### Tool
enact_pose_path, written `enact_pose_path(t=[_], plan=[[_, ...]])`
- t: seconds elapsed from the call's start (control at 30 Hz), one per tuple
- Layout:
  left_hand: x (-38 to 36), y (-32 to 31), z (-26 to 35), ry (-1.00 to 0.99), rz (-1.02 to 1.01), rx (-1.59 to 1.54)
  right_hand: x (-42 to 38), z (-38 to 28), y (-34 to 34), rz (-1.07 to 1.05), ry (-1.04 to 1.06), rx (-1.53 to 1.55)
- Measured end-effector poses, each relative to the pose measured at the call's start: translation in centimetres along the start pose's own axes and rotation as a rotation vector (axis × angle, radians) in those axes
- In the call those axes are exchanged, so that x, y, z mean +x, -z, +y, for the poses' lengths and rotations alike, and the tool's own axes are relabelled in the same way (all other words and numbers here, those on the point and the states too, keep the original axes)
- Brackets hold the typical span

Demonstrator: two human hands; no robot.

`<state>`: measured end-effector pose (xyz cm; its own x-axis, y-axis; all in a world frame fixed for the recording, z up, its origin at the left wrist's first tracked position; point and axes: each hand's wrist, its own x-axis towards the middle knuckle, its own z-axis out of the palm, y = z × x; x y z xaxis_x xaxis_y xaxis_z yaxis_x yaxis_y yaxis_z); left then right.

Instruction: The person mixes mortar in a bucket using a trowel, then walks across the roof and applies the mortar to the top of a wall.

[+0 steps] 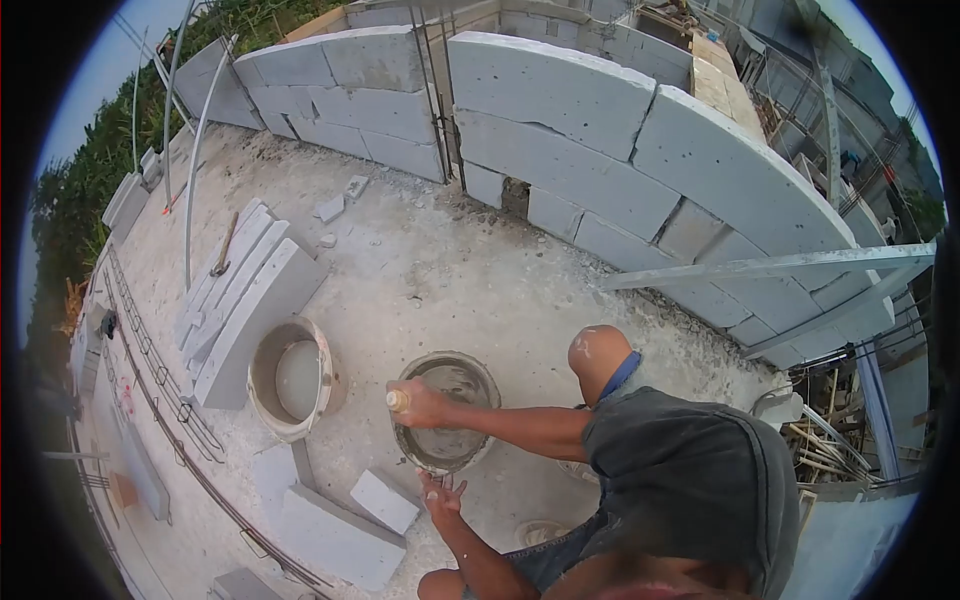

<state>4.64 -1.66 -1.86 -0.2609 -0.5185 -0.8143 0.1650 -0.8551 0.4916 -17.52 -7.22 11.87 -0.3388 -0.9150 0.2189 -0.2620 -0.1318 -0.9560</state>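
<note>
My right hand is closed around the yellowish handle of a tool, held over the left rim of a round bucket of wet grey mortar. The tool's working end is hidden by the hand. My left hand hovers just below that bucket with its fingers spread and nothing in it. My bent knee and dark shirt fill the lower right.
A second bucket holding pale liquid stands left of the mortar bucket. Stacked grey blocks with a hammer lie beyond it, and loose block pieces lie nearby. A block wall curves behind, with a metal beam and rebar.
</note>
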Motion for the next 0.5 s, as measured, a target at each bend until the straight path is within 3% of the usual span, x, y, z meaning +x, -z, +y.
enact_pose_path(t=[0.13, 0.23, 0.3, 0.5], plan=[[1.2, 1.3, -1.5, 0.045, -0.041, -0.024, 2.2, -4.5, 0.0, 0.006, -0.044, 0.091], [1.0, 1.1, -0.7, 0.034, -0.047, -0.013, -1.0, 0.1, -0.1, 0.019, -0.094, 0.038], [0.2, 0.4, -0.3, 0.021, -0.049, 0.013, -5.0, 4.0, -0.2, 0.074, 0.073, 0.004], [0.6, 0.8, -0.7, 0.012, -0.016, -0.018, -2.8, -3.8, 3.8, -0.044, 0.0, 0.031]])
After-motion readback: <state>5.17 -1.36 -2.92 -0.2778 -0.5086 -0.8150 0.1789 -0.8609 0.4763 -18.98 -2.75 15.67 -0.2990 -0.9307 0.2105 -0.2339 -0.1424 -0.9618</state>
